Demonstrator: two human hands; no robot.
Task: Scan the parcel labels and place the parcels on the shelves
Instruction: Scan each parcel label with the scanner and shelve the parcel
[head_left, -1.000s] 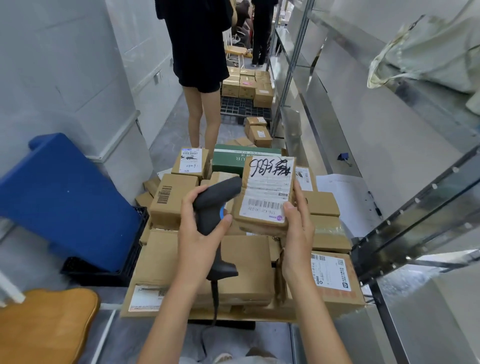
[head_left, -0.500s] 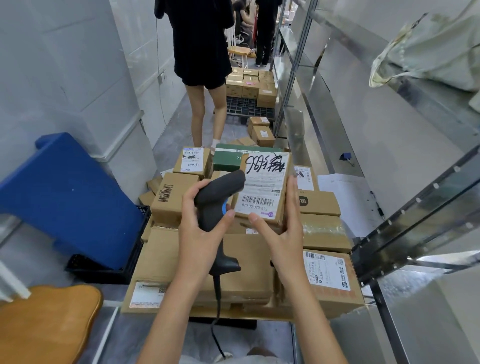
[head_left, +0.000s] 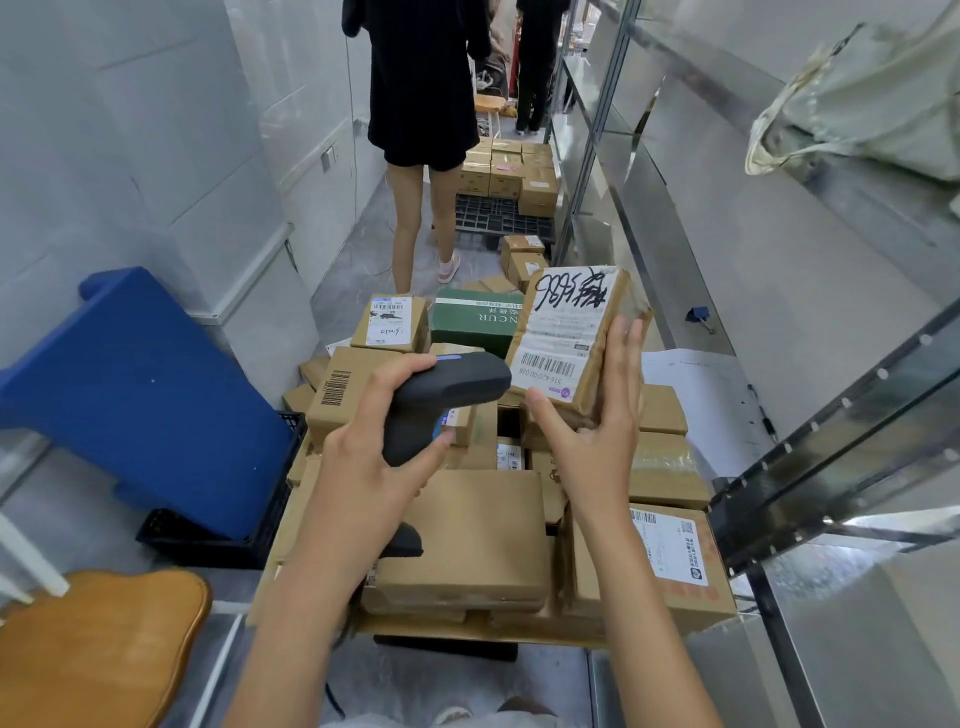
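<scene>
Fingers of the left hand (head_left: 374, 462) curled round a dark scanner (head_left: 441, 397); the right hand (head_left: 597, 431) gripped a labelled parcel (head_left: 569, 338), tilted above the stacked boxes (head_left: 467, 540), left of the shelves (head_left: 831, 467).

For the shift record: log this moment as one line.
step: scanning label | left hand: grips scanner | right hand: holds parcel, label facing camera | scanner nose beside barcode | shelves: parcel not placed

Bright, even overhead light, cool white. Shadows soft and short. Glare streaks on the metal shelves (head_left: 810, 457) at right. Strong wide-angle bending at the edges; uprights lean. Centre sharp, label (head_left: 558, 338) print readable; far aisle slightly soft.
</scene>
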